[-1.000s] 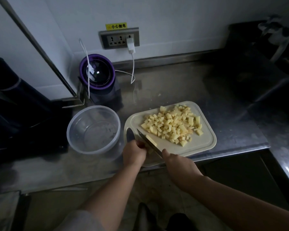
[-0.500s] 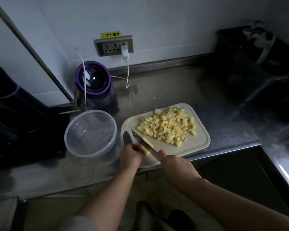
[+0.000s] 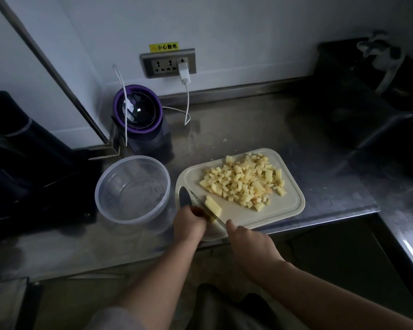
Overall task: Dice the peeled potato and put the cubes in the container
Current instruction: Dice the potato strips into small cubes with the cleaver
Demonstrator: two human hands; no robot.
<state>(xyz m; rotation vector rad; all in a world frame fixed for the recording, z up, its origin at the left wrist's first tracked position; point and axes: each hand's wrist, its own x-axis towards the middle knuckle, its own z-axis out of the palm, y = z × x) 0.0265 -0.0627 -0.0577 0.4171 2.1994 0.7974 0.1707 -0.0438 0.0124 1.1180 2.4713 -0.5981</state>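
Far left on our steel counter [image 3: 248, 129] there's just some dark stuff we can't make out, then the clear round container [image 3: 134, 157], which has no cubes in it and sits just beside the left edge of the cutting board [image 3: 289, 210]. Behind the container is a purple-rimmed blender [image 3: 138, 115], close to its far rim, with a white cable running up to the wall socket [image 3: 168, 64]. Our left hand [image 3: 188, 226] sits at the near-left corner of the board, fingers curled down and pinning the near end of the last uncut potato piece [image 3: 213, 206], a pale yellow slab with flat, clean-cut faces. The knife [image 3: 197, 198] lies diagonally across that piece, tip pointing toward the container. The right hand [image 3: 250, 244] is wrapped tight round the handle, which is hidden inside the fist. Further right, the potato cubes [image 3: 243, 182] are heaped over the middle and far side of the board. They're smallish, fairly even and light yellow, and a few strays lie near the right edge. The board's near-left corner comes right up to the front edge of the counter, under our hands. There's a strip of bare board between the pile and the near rim, plus open steel behind the board and off to its right. Past that, the counter drops off into a dark area we can't read.
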